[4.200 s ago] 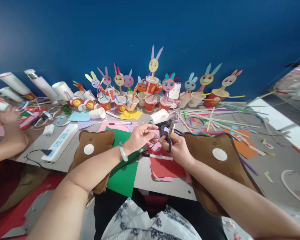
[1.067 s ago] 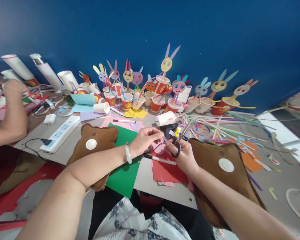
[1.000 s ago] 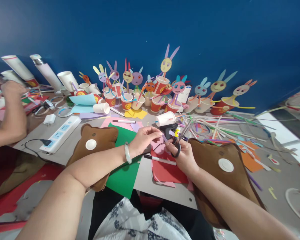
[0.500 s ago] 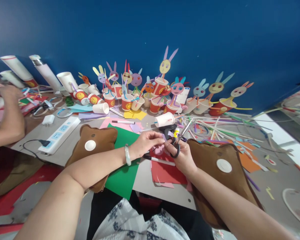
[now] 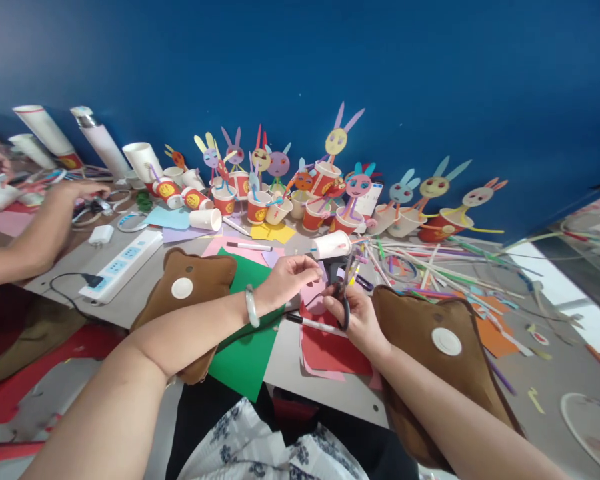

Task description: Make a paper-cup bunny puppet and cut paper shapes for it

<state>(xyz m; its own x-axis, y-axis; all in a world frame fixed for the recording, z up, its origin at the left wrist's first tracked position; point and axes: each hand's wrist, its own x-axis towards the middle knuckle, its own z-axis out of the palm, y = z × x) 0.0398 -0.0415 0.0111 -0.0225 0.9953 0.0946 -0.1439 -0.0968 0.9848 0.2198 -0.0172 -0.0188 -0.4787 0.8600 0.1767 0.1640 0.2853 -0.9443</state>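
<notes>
My right hand (image 5: 357,320) is closed round the black-handled scissors (image 5: 344,303), whose metal blades point up and away from me. To its left, my left hand (image 5: 287,283) is in a pinch with thumb and fingertips together; whatever they hold is too small to make out. Below the two hands lie a pink paper piece (image 5: 314,293) and a red paper sheet (image 5: 330,350). A black-and-white marker (image 5: 323,325) rests across the red sheet. Left of it, partly under my left forearm, is a green paper sheet (image 5: 247,360).
Brown plush pads lie on both sides, one left (image 5: 200,273) and one right (image 5: 425,333). Behind stand several paper cups with rabbit-faced figures (image 5: 336,141). Pipe cleaners (image 5: 455,267) are heaped at right. A power strip (image 5: 123,267) and another person's arm (image 5: 40,227) are at left.
My hands have moved slightly apart. The lilac paper piece between them no longer shows at my left fingertips. The scissors have turned more upright. The other person's hand has reached to the right.
</notes>
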